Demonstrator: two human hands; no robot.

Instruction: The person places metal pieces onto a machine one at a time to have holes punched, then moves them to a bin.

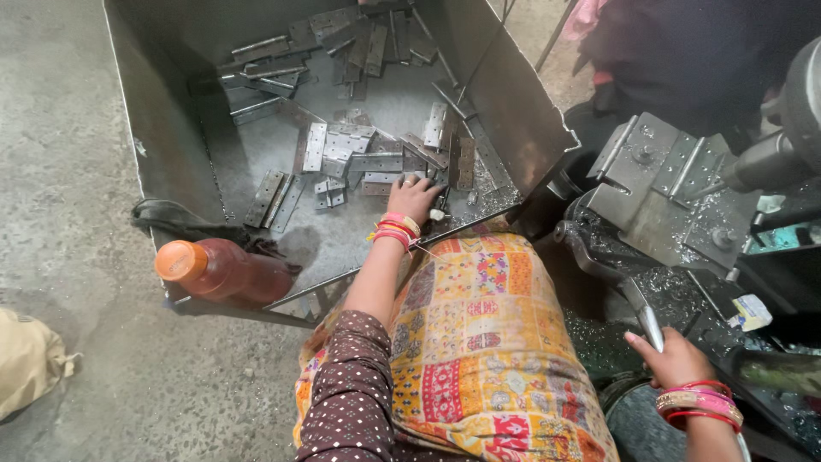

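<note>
My left hand [414,198] reaches into a large grey metal bin [162,128] and rests, fingers curled, on the flat metal hinge plates [368,162] lying near its front edge; whether it grips one I cannot tell. Red and pink bangles circle that wrist. Down at the lower right, my right hand [674,358] is closed around a shiny metal lever handle [650,323] belonging to the press machine [676,192]. More hinge plates [342,43] are heaped at the back of the bin.
An orange-capped brown plastic bottle [224,270] lies against the bin's front left corner beside a dark cloth [175,216]. A patterned yellow cloth [479,342] covers my lap. Metal shavings cover the machine bed. A beige bag [27,359] sits on the concrete floor at left.
</note>
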